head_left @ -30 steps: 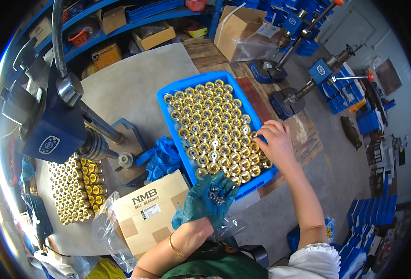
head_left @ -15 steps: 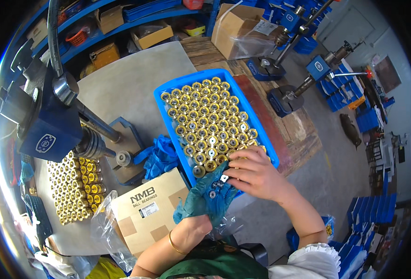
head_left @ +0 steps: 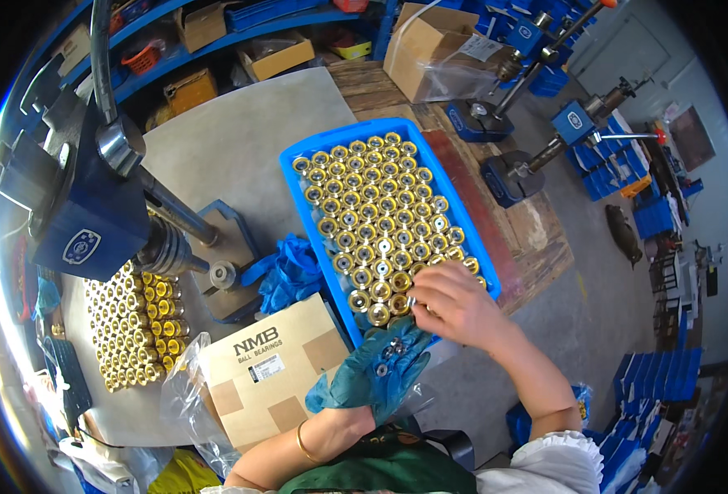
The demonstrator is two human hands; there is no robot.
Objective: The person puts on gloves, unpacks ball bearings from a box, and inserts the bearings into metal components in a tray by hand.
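My left hand point(head_left: 372, 375), in a blue-green glove, lies palm up at the near edge of a blue tray point(head_left: 291, 165). Several small metal bearings point(head_left: 393, 349) rest loose in its cupped palm. My bare right hand point(head_left: 456, 303) is over the tray's near right corner, thumb and fingers pinched on a small shiny piece point(head_left: 411, 302), apparently one bearing, partly hidden by the fingertips. Rows of round brass housings point(head_left: 368, 212) stand upright in the tray. Most have dark centres; a few show a bright metal centre.
A blue arbor press point(head_left: 92, 239) rises at the left, beside more stacked brass housings point(head_left: 133, 329). A carton point(head_left: 273, 370) and a crumpled blue glove point(head_left: 291, 270) lie left of the tray. Two more presses point(head_left: 574, 121) and an open carton point(head_left: 430, 53) stand at the far right.
My right hand has left the left palm and moved slightly right and up to the housings, pinching a small piece. The left hand has lowered a little, its palm more spread.
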